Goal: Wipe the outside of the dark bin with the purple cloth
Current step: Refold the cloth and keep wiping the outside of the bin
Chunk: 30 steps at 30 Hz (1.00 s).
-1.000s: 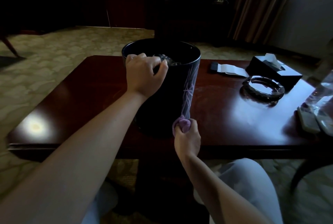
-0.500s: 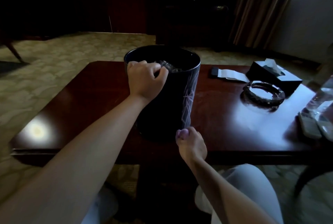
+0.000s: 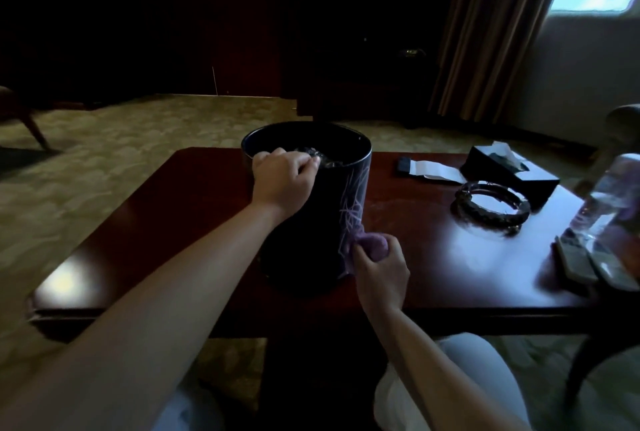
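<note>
The dark round bin (image 3: pixel 304 222) stands upright on the red-brown table (image 3: pixel 173 215). My left hand (image 3: pixel 282 181) grips its near rim, fingers curled over the edge. Low against the bin's right side, my right hand (image 3: pixel 379 271) holds the bunched purple cloth (image 3: pixel 370 245) and presses it to the wall. Pale streaks show on the bin's right side above the cloth. Something crumpled and shiny lies inside the bin.
On the table's right part sit a glass ashtray (image 3: pixel 491 203), a black tissue box (image 3: pixel 509 170), a white paper with a dark tab (image 3: pixel 429 169), a clear bottle (image 3: pixel 609 202) and two remotes (image 3: pixel 588 257). My knees are below the near edge.
My right hand with the cloth dipped down to the bin's base, then came back up a little and to the right along the wall. My left hand has kept its hold on the rim.
</note>
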Motion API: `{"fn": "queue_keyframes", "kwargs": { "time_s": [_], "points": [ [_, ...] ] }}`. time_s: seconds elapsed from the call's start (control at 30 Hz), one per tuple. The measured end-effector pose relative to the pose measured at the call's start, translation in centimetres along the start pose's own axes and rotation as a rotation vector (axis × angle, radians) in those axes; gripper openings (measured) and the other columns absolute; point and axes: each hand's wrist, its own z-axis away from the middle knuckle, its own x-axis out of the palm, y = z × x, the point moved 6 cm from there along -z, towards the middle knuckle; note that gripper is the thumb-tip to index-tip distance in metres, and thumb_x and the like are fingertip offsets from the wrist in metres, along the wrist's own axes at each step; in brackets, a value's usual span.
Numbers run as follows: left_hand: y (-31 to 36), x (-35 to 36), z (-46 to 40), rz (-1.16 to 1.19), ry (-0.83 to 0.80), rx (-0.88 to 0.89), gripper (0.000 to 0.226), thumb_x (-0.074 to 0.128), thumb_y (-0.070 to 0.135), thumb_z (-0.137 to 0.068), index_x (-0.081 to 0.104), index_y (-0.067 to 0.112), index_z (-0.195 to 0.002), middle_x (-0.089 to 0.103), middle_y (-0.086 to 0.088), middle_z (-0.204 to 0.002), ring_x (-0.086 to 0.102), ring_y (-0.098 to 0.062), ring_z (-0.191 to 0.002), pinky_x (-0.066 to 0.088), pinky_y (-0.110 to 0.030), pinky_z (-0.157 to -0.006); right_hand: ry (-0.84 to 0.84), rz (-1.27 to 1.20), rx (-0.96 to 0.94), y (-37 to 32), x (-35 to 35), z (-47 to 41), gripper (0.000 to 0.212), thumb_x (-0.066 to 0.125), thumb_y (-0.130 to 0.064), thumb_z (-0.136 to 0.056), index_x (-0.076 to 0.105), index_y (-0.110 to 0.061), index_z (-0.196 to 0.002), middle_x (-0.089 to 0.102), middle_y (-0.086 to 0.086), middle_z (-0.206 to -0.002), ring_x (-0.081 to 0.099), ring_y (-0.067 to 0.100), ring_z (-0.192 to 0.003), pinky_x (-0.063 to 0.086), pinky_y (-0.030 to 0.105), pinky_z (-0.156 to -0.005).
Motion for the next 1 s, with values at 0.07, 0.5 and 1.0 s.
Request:
{"fn": "queue_keyframes", "kwargs": {
  "time_s": [0.07, 0.5, 1.0],
  "points": [
    [-0.2, 0.2, -0.1, 0.035, -0.005, -0.04, 0.048, 0.044, 0.033, -0.086, 0.03, 0.025, -0.042, 0.029, 0.01, -0.038, 0.035, -0.005, -0.048, 0.038, -0.041, -0.077, 0.031, -0.065, -0.089, -3.2, -0.1, -0.8, 0.015, 0.072, -0.026, -0.078, 0.062, -0.022, -0.089, 0.062, -0.014, -0.073, 0.057, 0.0, -0.066, 0.039, 0.004, -0.055],
    [-0.8, 0.5, -0.2, 0.058, -0.044, -0.112, 0.046, 0.044, 0.035, -0.082, 0.03, 0.021, -0.04, 0.032, 0.008, -0.037, 0.04, -0.002, -0.049, 0.033, -0.039, -0.084, 0.038, -0.081, -0.106, -8.8, 1.5, -2.9, 0.012, 0.064, -0.034, -0.086, 0.056, -0.025, -0.088, 0.057, -0.014, -0.071, 0.051, -0.004, -0.063, 0.033, 0.015, -0.051],
    [-0.7, 0.7, 0.2, 0.017, 0.03, -0.131, 0.045, 0.045, 0.032, -0.08, 0.028, 0.021, -0.04, 0.034, 0.008, -0.04, 0.044, -0.014, -0.057, 0.028, -0.033, -0.084, 0.012, 0.068, -0.186, -7.2, 2.5, -1.1, 0.015, 0.052, -0.031, -0.094, 0.061, -0.029, -0.106, 0.066, -0.009, -0.092, 0.059, 0.011, -0.08, 0.034, 0.023, -0.056]
  ]
}}
